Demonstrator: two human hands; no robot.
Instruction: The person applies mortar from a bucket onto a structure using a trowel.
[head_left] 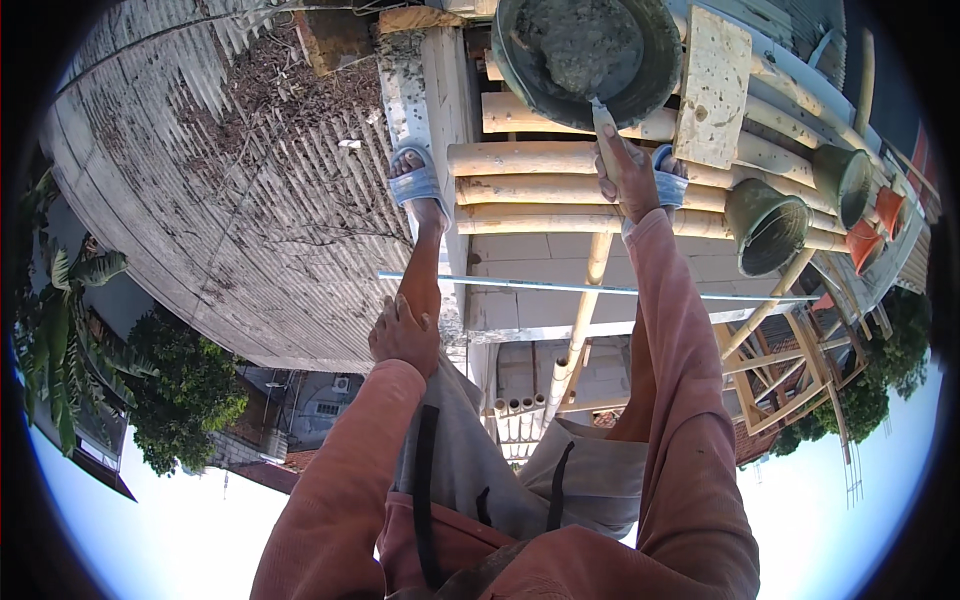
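Observation:
My right hand (624, 178) is closed around the pale, mortar-smeared handle of a trowel (603, 118). Its front end reaches into a large dark bucket (512, 92) at the top of the view, and the blade cannot be made out. Wet grey mortar (590, 45) lies in that bucket. Lower down on the left, my left hand (403, 330) rests on my left leg near the knee, fingers spread and holding nothing.
I straddle a concrete wall top (408, 100) and bamboo poles (530, 190). A mortar-spotted board (713, 90) lies beside the bucket. Dark buckets (768, 228) and orange buckets (863, 246) stand right. Corrugated roofing (250, 220) spreads left; a thin pale-blue strip (540, 285) crosses below.

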